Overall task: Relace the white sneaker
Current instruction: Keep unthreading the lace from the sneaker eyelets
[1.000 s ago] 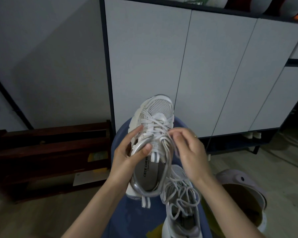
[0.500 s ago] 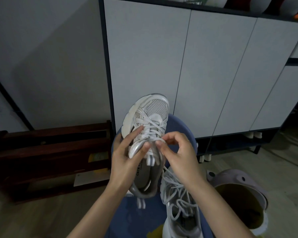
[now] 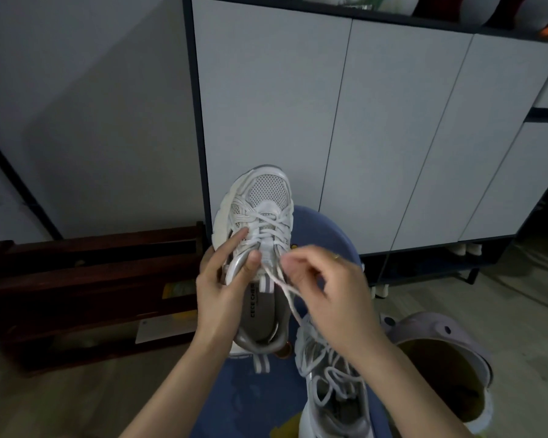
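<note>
Cabinet (image 3: 377, 137) behind held sneaker (image 3: 260, 222)

A white sneaker (image 3: 260, 229) shows open mesh over the toe, smooth matt panels along the sides and a glossy silver trim at the collar; its lace (image 3: 285, 290) is woven white cord. The second sneaker (image 3: 332, 387) has the same finish. Behind stand matt, smooth cabinet doors (image 3: 329, 128) in a dark frame, a dark polished wooden rack (image 3: 86, 273) and a pale wood-grain floor (image 3: 54, 403). The lilac bin (image 3: 437, 336) looks like smooth plastic.
</note>
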